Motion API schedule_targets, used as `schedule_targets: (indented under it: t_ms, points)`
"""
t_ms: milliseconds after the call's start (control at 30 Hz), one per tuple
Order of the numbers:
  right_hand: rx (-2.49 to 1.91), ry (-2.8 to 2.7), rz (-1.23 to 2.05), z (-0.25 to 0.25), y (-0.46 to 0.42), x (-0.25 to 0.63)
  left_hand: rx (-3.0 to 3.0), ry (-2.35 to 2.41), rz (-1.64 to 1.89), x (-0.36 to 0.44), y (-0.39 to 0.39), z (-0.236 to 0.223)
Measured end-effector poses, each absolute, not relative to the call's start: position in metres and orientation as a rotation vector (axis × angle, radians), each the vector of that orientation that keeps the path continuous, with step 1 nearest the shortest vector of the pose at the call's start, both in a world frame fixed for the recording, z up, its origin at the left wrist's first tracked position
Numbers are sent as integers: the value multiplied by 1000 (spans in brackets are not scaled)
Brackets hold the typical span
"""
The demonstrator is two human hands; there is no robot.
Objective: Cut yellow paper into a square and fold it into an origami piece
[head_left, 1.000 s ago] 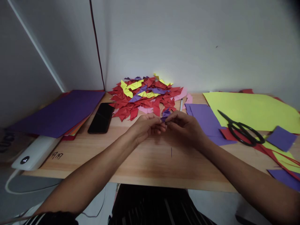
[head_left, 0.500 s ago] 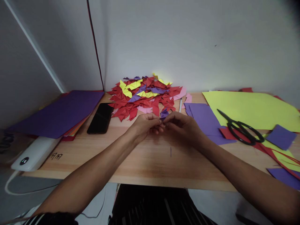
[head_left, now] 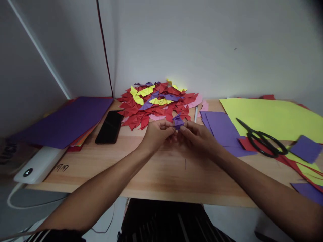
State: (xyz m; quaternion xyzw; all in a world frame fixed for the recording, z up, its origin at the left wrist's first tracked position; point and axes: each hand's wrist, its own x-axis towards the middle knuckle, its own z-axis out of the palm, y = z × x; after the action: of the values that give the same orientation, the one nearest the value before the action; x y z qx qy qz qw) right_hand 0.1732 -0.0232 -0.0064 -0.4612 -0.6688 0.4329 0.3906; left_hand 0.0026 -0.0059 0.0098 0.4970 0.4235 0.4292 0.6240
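Note:
A small folded piece of purple paper (head_left: 178, 121) is pinched between my two hands above the middle of the table. My left hand (head_left: 159, 132) grips its left side with thumb and fingers. On the other side, my right hand (head_left: 195, 134) holds it between thumb and forefinger. The fingers hide the paper's lower part. Just beyond lies a heap of folded paper figures (head_left: 148, 112) in red, yellow, purple and pink, some yellow ones with small drawn faces. A thin purple strip (head_left: 186, 164) rests on the table nearer to me.
Black scissors (head_left: 262, 139) lie at right on red scraps, near a yellow sheet (head_left: 275, 117) and purple sheets (head_left: 222, 129). A pen (head_left: 196, 114) stands out beside the heap. At left are a phone (head_left: 109, 127), a purple paper stack (head_left: 68, 121) and a white power bank (head_left: 39, 166).
My fingers have shifted on the purple paper, and more of it shows between them now. The right thumb has come up onto its near side. The whole view has shifted slightly.

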Motion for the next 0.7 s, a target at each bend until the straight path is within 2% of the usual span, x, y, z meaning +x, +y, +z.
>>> schedule_targets:
  t_ms: [133,700]
  points:
    - [-1135,-1814,957,-8,-20,172,1178,981,966,5,-7,10]
    - [-1070,-1888,1005,-8,-17,178,1095,945,914,2,-6,6]
